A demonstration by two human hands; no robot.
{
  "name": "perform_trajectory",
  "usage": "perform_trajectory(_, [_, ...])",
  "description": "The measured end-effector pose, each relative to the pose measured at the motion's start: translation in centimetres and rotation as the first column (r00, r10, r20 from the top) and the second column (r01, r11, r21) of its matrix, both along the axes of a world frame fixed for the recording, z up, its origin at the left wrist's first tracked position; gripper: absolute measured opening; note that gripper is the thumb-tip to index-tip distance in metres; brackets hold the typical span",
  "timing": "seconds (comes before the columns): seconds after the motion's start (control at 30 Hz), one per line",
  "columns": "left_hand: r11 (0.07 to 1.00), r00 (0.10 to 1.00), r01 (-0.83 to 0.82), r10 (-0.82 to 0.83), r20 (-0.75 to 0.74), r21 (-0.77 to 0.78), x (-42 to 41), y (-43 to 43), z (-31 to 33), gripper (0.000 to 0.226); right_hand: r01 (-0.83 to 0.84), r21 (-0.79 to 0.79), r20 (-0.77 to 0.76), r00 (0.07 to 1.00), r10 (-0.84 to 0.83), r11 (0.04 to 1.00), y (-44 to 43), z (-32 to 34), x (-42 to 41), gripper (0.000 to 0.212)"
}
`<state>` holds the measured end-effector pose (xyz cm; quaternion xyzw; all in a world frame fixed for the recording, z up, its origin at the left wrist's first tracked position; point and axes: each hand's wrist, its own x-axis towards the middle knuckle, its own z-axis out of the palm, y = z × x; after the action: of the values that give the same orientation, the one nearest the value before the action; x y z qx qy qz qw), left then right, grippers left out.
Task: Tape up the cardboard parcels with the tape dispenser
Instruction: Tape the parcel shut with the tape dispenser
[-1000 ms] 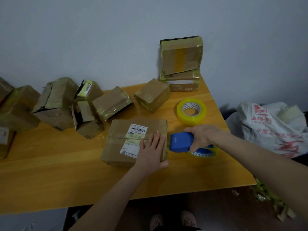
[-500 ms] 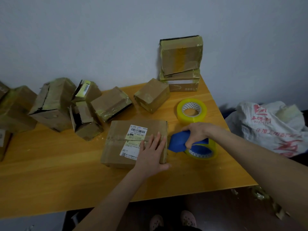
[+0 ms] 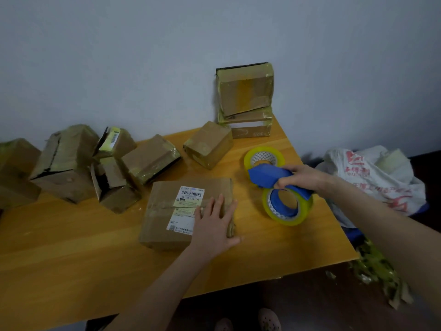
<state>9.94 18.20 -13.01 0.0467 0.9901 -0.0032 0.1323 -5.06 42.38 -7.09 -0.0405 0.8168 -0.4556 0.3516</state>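
Now our left hand lies flat on the labelled brown cardboard parcel on the yellow wooden desk; our right hand grips the blue plastic tape dispenser, apart from the parcel's right edge. Bare desk lies open toward the near edge. Half a second earlier the dispenser sat lower, closer to the parcel.

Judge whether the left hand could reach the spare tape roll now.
Probably not directly: the right hand holds the dispenser in front of the spare tape roll, while the left hand rests on the parcel.
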Motion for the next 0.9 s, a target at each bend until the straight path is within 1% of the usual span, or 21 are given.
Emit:
perform_trajectory(0.07, [1.0,1.0,0.011,-0.011,-0.002,-0.011,0.0,0.2,0.2,0.089,0.134,-0.042,0.065,0.989,-0.131,0.99,-0.1,-1.7,1.2,0.033])
perform_trajectory(0.13, [1.0,1.0,-0.001,0.001,-0.001,-0.014,-0.1,0.5,0.5,0.082,0.25,-0.094,0.155,0.96,-0.234,0.964,-0.4,-3.2,2.5,0.037])
perform_trajectory(0.27, [1.0,1.0,-0.009,0.009,-0.006,0.01,0.0,0.7,0.8,0.072,0.392,-0.149,0.308,0.891,-0.334,0.908,-1.2,-5.5,4.7,0.041])
perform_trajectory(0.33, [0.993,1.0,-0.022,0.024,-0.017,0.116,0.2,0.3,1.1,0.068,0.434,-0.159,0.354,0.863,-0.359,0.887,-1.8,-6.3,5.3,0.042])
perform_trajectory(0.4, [0.955,0.992,-0.07,0.096,-0.078,0.288,0.4,-0.7,1.8,0.061,0.471,-0.15,0.373,0.841,-0.391,0.869,-2.3,-6.6,5.5,0.044])
perform_trajectory(0.43, [0.933,0.982,-0.097,0.147,-0.12,0.347,0.4,-1.5,2.1,0.058,0.467,-0.13,0.329,0.853,-0.406,0.875,-2.5,-6.8,5.5,0.046])
perform_trajectory(0.47, [0.923,0.967,-0.126,0.197,-0.164,0.363,0.4,-2.6,2.4,0.055,0.433,-0.081,0.244,0.882,-0.404,0.898,-2.7,-6.7,5.3,0.048])
perform_trajectory(0.5, [0.923,0.948,-0.167,0.247,-0.201,0.346,0.4,-3.8,2.5,0.053,0.371,-0.004,0.133,0.921,-0.367,0.929,-2.9,-6.5,5.2,0.048])
perform_trajectory(0.53, [0.921,0.927,-0.222,0.301,-0.224,0.319,0.4,-5.1,2.6,0.052,0.28,0.106,0.009,0.959,-0.283,0.954,-3.0,-6.1,5.0,0.046])
perform_trajectory(0.57, [0.908,0.902,-0.29,0.365,-0.232,0.302,0.5,-6.5,2.7,0.052,0.181,0.256,-0.114,0.981,-0.157,0.95,-3.1,-5.5,4.9,0.044])
perform_trajectory(0.6, [0.884,0.871,-0.359,0.432,-0.232,0.298,0.6,-7.9,2.8,0.051,0.116,0.397,-0.225,0.974,-0.026,0.91,-3.5,-4.6,4.8,0.043])
perform_trajectory(0.63, [0.852,0.839,-0.421,0.496,-0.225,0.31,0.7,-9.2,2.8,0.05,0.108,0.472,-0.323,0.945,0.058,0.875,-4.2,-3.7,5.0,0.045])
perform_trajectory(0.67, [0.816,0.806,-0.476,0.554,-0.208,0.328,1.0,-10.4,2.7,0.049,0.117,0.474,-0.402,0.91,0.096,0.873,-5.3,-3.0,5.3,0.044])
perform_trajectory(0.7, [0.772,0.772,-0.53,0.61,-0.177,0.35,1.3,-11.3,2.6,0.049,0.114,0.433,-0.459,0.881,0.11,0.894,-6.7,-2.3,6.0,0.04])
perform_trajectory(0.73, [0.723,0.739,-0.575,0.66,-0.136,0.383,1.5,-12.0,2.4,0.05,0.08,0.389,-0.485,0.865,0.13,0.918,-8.5,-1.8,6.8,0.036])
perform_trajectory(0.77, [0.678,0.715,-0.604,0.693,-0.09,0.42,1.6,-12.5,2.3,0.049,0.031,0.361,-0.471,0.869,0.154,0.932,-10.5,-1.7,8.0,0.034])
perform_trajectory(0.8, [0.651,0.708,-0.614,0.704,-0.054,0.445,1.7,-12.7,2.1,0.048,-0.017,0.347,-0.43,0.886,0.175,0.938,-12.4,-2.0,9.1,0.038])
perform_trajectory(0.83, [0.647,0.714,-0.616,0.699,-0.028,0.45,1.7,-12.9,2.0,0.051,-0.039,0.352,-0.388,0.903,0.184,0.935,-14.1,-2.3,10.2,0.047])
perform_trajectory(0.9, [0.653,0.725,-0.625,0.689,0.009,0.427,1.5,-13.1,1.7,0.068,0.025,0.407,-0.375,0.916,0.142,0.913,-16.2,-3.2,11.3,0.069])
